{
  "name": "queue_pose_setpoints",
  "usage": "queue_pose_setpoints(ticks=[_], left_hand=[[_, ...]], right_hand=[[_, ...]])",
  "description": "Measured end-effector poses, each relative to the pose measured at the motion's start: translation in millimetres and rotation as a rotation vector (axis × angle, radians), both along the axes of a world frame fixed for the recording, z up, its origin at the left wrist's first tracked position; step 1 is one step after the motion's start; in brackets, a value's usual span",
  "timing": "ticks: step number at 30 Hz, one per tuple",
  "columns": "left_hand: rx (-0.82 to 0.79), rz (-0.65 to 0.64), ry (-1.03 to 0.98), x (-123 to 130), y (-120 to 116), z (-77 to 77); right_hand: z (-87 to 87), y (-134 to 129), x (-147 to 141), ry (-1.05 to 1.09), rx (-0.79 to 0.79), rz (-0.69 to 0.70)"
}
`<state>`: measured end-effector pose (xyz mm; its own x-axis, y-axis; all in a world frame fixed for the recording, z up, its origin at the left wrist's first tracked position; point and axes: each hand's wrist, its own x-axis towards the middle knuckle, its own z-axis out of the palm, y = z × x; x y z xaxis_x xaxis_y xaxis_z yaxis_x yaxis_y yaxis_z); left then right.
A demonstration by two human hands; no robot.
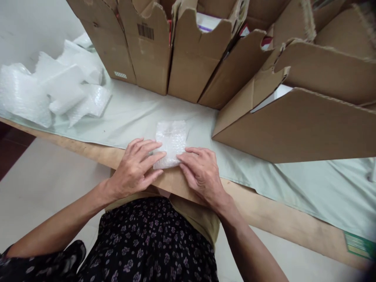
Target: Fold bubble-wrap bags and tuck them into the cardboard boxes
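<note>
A small, roughly square piece of clear bubble wrap (171, 139) lies flat near the front edge of the table, between my two hands. My left hand (138, 166) rests along its left side, fingers spread and thumb apart, with the fingertips touching the wrap. On the other side, my right hand (201, 170) lies with its fingers stretched out and its index fingertip on the lower right edge of the wrap. Whether anything is folded inside the wrap I cannot tell.
Several upright cardboard bins (152, 51) stand along the back, with boxes partly visible inside. One large bin (296, 125) juts forward at right. A heap of bubble wrap pieces (67, 78) lies at left. Pale green cloth (132, 105) covers the wooden table (246, 199).
</note>
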<state>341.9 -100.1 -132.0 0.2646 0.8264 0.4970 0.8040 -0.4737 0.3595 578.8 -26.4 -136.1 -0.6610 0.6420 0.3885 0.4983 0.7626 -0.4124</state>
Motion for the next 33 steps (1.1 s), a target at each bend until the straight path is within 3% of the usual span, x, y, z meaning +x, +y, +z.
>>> queue_pose_setpoints(ticks=[3,6,11,17,20,27,30,33], left_hand=[[-0.059,-0.015,-0.078,-2.8,7.1,-1.7],[-0.098,0.015,-0.153,-8.3,27.4,-6.8],[-0.099,0.083,-0.106,-14.7,55.4,-11.5],[0.061,0.057,-0.021,-8.0,39.7,-3.3],[0.044,0.007,-0.046,-6.8,37.2,-3.5],[-0.068,0.087,-0.142,-6.0,63.5,-11.2],[-0.09,0.201,-0.255,0.4,55.5,-4.7],[-0.187,0.305,-0.58,12.6,28.2,5.8]], right_hand=[[4.0,0.3,3.2,0.027,-0.058,-0.039],[7.1,1.7,1.8,0.002,0.03,-0.064],[2.9,13.5,-10.8,-0.141,0.136,-0.051],[-0.2,20.0,-12.2,-0.057,-0.019,-0.088],[3.8,12.4,-4.8,-0.029,-0.092,-0.102],[12.6,11.7,-10.9,-0.236,0.131,-0.089],[10.8,23.4,-17.6,-0.224,0.07,-0.065],[11.2,29.2,-15.3,-0.004,-0.075,-0.183]])
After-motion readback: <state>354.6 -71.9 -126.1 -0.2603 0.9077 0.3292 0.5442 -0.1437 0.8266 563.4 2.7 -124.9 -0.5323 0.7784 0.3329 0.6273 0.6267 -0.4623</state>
